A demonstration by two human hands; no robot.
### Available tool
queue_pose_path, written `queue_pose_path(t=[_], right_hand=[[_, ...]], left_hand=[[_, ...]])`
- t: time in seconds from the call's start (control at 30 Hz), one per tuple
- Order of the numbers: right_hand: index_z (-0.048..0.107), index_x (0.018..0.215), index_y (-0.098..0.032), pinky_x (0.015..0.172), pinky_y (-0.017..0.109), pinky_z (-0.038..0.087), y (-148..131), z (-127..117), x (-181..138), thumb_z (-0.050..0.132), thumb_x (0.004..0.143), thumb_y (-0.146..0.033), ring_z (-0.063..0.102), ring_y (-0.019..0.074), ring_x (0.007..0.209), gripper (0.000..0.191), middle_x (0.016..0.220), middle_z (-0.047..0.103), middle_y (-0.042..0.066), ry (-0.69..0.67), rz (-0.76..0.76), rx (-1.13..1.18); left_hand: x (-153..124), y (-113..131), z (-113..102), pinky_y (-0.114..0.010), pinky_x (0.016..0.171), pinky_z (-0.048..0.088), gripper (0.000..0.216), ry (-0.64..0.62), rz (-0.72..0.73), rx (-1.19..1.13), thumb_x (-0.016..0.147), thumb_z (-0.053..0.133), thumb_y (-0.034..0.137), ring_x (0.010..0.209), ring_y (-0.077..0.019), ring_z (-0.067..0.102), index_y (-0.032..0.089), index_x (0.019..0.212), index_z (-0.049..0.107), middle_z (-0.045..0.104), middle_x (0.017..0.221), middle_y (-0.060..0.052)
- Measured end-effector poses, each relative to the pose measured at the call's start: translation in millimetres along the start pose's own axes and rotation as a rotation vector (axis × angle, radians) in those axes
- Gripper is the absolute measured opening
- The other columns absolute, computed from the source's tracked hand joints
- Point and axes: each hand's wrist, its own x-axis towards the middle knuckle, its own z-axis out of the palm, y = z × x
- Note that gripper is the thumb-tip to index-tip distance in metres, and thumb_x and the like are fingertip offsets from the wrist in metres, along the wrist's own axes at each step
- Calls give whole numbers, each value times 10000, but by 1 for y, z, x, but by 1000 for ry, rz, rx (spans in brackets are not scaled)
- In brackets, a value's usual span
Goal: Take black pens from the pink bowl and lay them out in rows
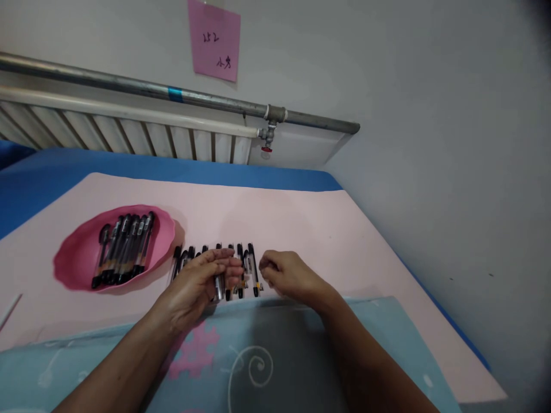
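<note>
Reaching across a light blue cloth with a white spiral and pink patches, we bring both hands to the near side of a pink tabletop. Our left hand is turned partly palm-up, its fingers extended and loosely bent; a clear, silvery piece shows just below them, and we cannot tell whether it is held or lies beneath. Our right hand has its fingers curled inward, and we cannot tell whether anything small sits inside the curl. Between and behind our hands runs a row of black pens, laid side by side, partly hidden by the left one. Further left, a pink dish holds more pens, bunched together, and a thin white stick lies near the table's left side. Beyond the blue far edge we see a white radiator, a valve with a red handle, a metal pipe with blue tape, and a pink note on the wall.
</note>
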Motion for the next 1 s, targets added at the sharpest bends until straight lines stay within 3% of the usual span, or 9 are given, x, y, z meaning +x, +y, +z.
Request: queue_pose_path(t=[0.17, 0.33, 0.4, 0.53, 0.6, 0.77, 0.9, 1.0], right_hand=[[589, 861, -181, 532, 179, 382, -15, 27, -4, 510, 783, -235, 500, 80, 574, 123, 663, 549, -26, -110, -109, 414], [598, 866, -189, 581, 183, 394, -15, 46, -2, 535, 753, -201, 533, 89, 661, 130, 772, 601, -16, -24, -167, 444], [604, 865, -177, 572, 191, 395, -11, 38, 1, 529, 761, -222, 533, 95, 644, 136, 747, 608, -9, 9, -142, 413], [619, 767, -158, 624, 215, 396, 6, 12, 14, 540, 747, -226, 539, 119, 696, 107, 739, 621, 17, 249, -43, 164], [615, 759, -153, 608, 219, 383, 16, 5, 20, 545, 739, -227, 536, 123, 679, 103, 723, 619, 24, 298, 31, 57], [578, 888, -147, 572, 218, 339, 26, 9, 24, 556, 740, -219, 517, 126, 649, 166, 733, 615, 38, 274, 32, -103], [570, 779, -149, 560, 222, 312, 20, 13, 22, 512, 788, -234, 492, 121, 619, 103, 696, 601, 40, 230, 19, -185], [564, 729, -152, 557, 224, 301, 18, 12, 22, 492, 799, -221, 483, 119, 606, 122, 670, 592, 36, 215, 12, -219]], left_hand=[[-4, -8, 11, -311, 893, 454, 236, -34, 154, -56, 739, 595, 106, 1031, -196, 588, 148, 970, 579, 649, 1065, -112], [-10, -15, 13, -317, 916, 426, 259, -56, 245, 96, 747, 610, 209, 1107, -189, 534, 205, 1006, 600, 609, 1169, -78], [-11, -12, 11, -314, 892, 436, 275, -27, 271, 204, 730, 631, 225, 1101, -195, 536, 218, 1004, 620, 614, 1159, -82], [-8, -3, 6, -304, 789, 478, 289, 66, 256, 333, 663, 695, 250, 1070, -232, 550, 211, 947, 658, 629, 1122, -104], [-5, 0, 1, -309, 769, 482, 307, 110, 243, 333, 654, 700, 288, 1025, -237, 573, 194, 943, 657, 635, 1104, -111], [2, 1, -10, -326, 814, 464, 350, 150, 241, 315, 666, 684, 336, 967, -215, 598, 192, 981, 632, 630, 1112, -93], [3, 8, -13, -321, 779, 476, 357, 183, 230, 324, 672, 676, 338, 918, -202, 614, 201, 997, 623, 656, 1035, -78], [3, 23, -20, -289, 762, 481, 298, 241, 313, 294, 651, 694, 277, 884, -182, 623, 175, 925, 639, 669, 958, -62]])
